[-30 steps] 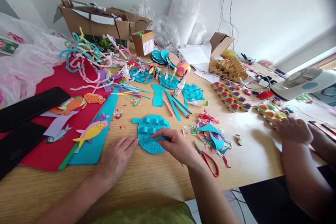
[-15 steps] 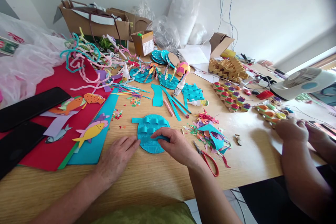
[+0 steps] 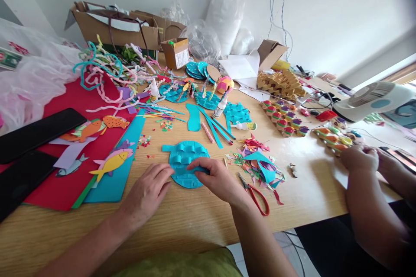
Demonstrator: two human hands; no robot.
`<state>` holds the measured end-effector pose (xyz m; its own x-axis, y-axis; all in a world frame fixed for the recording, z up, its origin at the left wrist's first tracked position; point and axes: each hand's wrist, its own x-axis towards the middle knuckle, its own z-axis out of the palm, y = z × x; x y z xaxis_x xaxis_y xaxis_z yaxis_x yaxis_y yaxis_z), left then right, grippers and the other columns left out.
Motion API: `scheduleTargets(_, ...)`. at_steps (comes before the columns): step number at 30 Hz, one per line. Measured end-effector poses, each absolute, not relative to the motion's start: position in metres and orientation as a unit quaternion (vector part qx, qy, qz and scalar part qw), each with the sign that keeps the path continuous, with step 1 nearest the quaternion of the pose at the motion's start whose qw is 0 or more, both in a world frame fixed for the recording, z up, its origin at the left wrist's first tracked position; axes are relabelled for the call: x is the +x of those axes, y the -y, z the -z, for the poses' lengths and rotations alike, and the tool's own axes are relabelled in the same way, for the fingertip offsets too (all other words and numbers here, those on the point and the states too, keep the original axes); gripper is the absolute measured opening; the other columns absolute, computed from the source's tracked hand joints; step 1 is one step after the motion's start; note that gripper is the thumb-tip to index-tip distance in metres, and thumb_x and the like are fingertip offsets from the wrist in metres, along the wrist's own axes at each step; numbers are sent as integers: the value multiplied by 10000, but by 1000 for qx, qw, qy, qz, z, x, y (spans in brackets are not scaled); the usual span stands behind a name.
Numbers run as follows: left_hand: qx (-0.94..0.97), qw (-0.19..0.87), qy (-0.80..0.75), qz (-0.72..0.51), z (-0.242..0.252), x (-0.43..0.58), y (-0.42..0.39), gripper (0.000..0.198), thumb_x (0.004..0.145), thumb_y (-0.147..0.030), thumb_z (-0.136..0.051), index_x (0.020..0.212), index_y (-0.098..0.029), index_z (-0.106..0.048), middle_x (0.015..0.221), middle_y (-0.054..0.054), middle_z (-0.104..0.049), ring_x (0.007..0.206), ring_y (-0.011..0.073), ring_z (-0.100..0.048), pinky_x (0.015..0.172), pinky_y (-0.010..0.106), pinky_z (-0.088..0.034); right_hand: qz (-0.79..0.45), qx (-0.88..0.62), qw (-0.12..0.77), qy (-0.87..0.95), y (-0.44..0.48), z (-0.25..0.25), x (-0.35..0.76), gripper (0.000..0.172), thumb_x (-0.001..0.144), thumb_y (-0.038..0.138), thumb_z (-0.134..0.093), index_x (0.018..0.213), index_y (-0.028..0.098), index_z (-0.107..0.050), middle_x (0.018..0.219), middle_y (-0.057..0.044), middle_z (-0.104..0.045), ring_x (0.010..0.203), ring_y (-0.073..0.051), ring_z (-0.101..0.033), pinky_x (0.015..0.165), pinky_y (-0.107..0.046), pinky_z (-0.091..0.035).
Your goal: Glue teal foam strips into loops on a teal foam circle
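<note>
Evidently the fine work lay on the round blue disc [image 3: 182, 156], flat on the counter [image 3: 195, 220] between the two hands. It seemed a matter of settling paper loops [image 3: 190, 147] onto its face; doing that well called for light fingertip pressure at each loop's foot, never on the arch, with the disc's edge steadied. The right hand [image 3: 217, 178] reached over the disc's right side, thumb and forefinger curled to a narrow grip; whether paper was pinched there could not be told. The left hand [image 3: 151, 184] had its fingers bunched at the left edge, that grip narrow too, its contact unclear. Being nearly round, the disc had no clear long axis, but its loop rows ran left to right, and a blue tab [image 3: 167, 148] pointed left from its upper left edge. Scissors [image 3: 249, 187] lay right of the right hand.
</note>
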<state>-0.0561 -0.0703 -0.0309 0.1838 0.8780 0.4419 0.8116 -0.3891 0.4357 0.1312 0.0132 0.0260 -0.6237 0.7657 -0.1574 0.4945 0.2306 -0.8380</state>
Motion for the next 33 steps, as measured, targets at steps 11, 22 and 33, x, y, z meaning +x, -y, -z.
scheduleTargets(11,783,48,-526,-327,41,-38,45,165,832,-83,-454,960,-183,-485,899,54,-594,890,215,-538,746,343,-491,-572,-397,213,686,-9,-13,130,228,687,109,-489,817,172,-665,566,59,-409,520,-75,-320,487,-190,-261)
scheduleTargets(22,806,0,-505,-310,40,-39,42,284,737,24,-393,942,-156,-470,890,71,-572,877,225,-494,805,391,-466,-410,-433,176,783,-5,-15,131,332,691,20,-468,891,186,-674,843,-15,-667,743,-139,-567,687,-242,-406)
scheduleTargets(33,805,10,-503,-314,39,-42,43,232,824,-60,-393,935,-185,-553,943,65,-591,902,211,-506,810,379,-472,-292,-459,86,834,-6,-24,124,329,770,50,-447,965,172,-682,962,-63,-674,888,-174,-601,794,-259,-415)
